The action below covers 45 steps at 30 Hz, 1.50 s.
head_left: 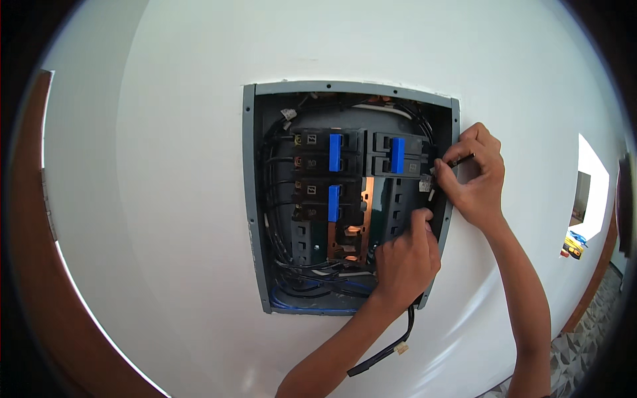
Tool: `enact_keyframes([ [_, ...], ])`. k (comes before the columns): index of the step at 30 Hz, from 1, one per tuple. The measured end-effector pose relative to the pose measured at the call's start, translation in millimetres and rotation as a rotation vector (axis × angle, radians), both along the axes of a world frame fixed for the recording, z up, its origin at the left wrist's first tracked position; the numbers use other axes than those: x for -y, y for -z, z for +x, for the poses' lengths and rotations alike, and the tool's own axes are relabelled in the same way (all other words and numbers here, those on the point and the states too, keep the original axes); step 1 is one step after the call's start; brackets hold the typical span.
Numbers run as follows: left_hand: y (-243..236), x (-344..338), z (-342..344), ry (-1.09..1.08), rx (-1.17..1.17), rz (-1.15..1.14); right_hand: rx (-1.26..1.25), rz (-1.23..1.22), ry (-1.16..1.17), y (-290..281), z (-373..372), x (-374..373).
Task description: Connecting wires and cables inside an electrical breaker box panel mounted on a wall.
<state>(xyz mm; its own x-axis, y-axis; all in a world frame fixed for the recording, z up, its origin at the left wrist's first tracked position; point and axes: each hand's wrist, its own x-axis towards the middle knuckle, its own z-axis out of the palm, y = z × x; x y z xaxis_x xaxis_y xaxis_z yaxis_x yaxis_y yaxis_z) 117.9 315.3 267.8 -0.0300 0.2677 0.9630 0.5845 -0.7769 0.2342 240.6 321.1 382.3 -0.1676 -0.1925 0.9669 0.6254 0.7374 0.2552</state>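
A grey electrical panel box (pixel 250 199) is set into the white wall, its front uncovered. My right hand (pixel 479 176) is at the box's right edge, thumb and fingers pinching a black wire (pixel 463 160) whose short end sticks out past them. Lower down, my left hand (pixel 410 262) reaches into the right side of the box with curled fingers; what it grips, if anything, is hidden. Beside both hands are a black circuit breaker with a blue handle (pixel 397 155) and a white wire tag (pixel 424 184). More breakers with blue handles (pixel 335 153) stand on the left.
Black wires (pixel 271 172) run bundled around the inside of the box. A copper bus bar (pixel 366 219) shows below the breakers. A tagged black cable (pixel 381 356) hangs out over the bottom edge. Yellow items (pixel 572 249) lie beyond an opening at right.
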Motion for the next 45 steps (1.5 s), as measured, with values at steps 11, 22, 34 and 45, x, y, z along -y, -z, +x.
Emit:
enact_keyframes([
  [11, 1.9, -2.9, 0.2, 0.003, -0.015, -0.037, 0.005, -0.031, 0.005, 1.3, 1.3, -0.2],
  [22, 2.9, -3.5, -0.6, 0.003, -0.036, -0.062, -0.002, 0.003, -0.007, 0.2, 2.0, 1.9],
  [34, 5.7, -2.8, -1.7, 0.045, -0.036, -0.085, 0.017, 0.017, -0.022, 1.4, 5.8, 2.4],
  [45, 3.0, -4.6, -0.1, 0.02, -0.018, 0.016, 0.02, 0.061, -0.073, 0.2, 7.5, -2.2],
])
